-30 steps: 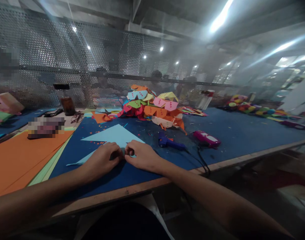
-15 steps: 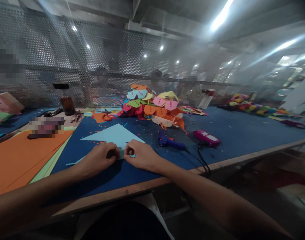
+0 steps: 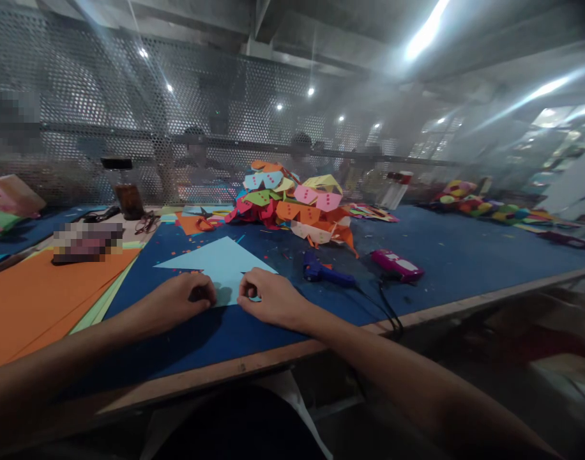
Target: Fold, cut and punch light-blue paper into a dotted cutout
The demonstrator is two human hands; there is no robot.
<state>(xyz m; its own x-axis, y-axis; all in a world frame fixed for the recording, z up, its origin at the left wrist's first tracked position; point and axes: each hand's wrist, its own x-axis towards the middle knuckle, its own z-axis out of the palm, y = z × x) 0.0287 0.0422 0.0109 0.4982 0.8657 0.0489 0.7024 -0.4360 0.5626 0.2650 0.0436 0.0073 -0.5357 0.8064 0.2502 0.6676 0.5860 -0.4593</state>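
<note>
A light blue sheet of paper (image 3: 223, 260), folded to a point, lies on the blue table top (image 3: 446, 255) in front of me. My left hand (image 3: 177, 300) rests curled on the sheet's near left edge, fingertips pressed to the paper. My right hand (image 3: 268, 297) is curled too, its fingertips pinching down on the near right edge. The two hands sit a short gap apart along the fold. The part of the sheet under my hands is hidden.
A pile of folded coloured paper pieces (image 3: 295, 201) lies behind the sheet. A blue glue gun (image 3: 326, 271) and a magenta tool (image 3: 398, 265) with black cords lie to the right. Orange and green sheets (image 3: 48, 294) cover the left. A dark jar (image 3: 128, 198) and scissors (image 3: 146, 223) stand at the back left. Perforated metal screen behind.
My left hand has slid leftward along the near edge of the blue sheet, widening the gap to my right hand. The right hand has stayed put.
</note>
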